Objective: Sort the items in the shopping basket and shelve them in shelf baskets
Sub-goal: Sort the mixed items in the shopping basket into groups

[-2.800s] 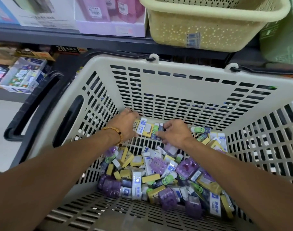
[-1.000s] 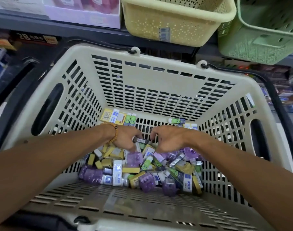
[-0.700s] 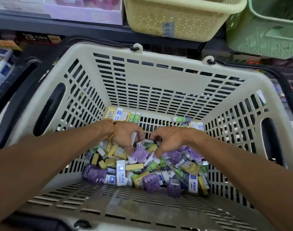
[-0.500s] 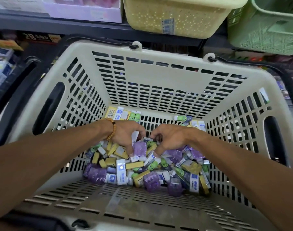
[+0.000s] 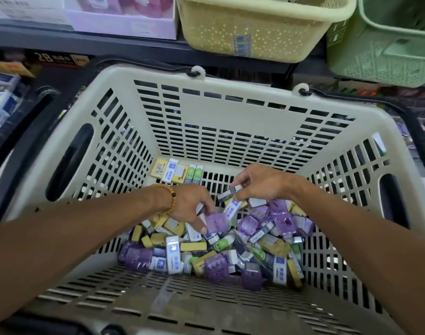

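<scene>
Here, the left hand (image 5: 186,206) pinches a purple eraser pack (image 5: 216,222) between thumb and fingers, just above the loose pile of erasers (image 5: 221,245); a beaded bracelet (image 5: 171,198) sits on that wrist. The right hand (image 5: 259,181) pinches a slim dark-wrapped eraser (image 5: 229,192) at its fingertips, with a white-and-blue eraser (image 5: 232,209) just below; whether it touches the fingers cannot be told. A sorted row of erasers (image 5: 176,170) stands against the far wall of the shopping basket (image 5: 226,102). Pack labels are too small to read. Above, the yellow shelf basket (image 5: 262,27) and green shelf basket (image 5: 385,44) are cut off at the frame edge, their contents hidden.
</scene>
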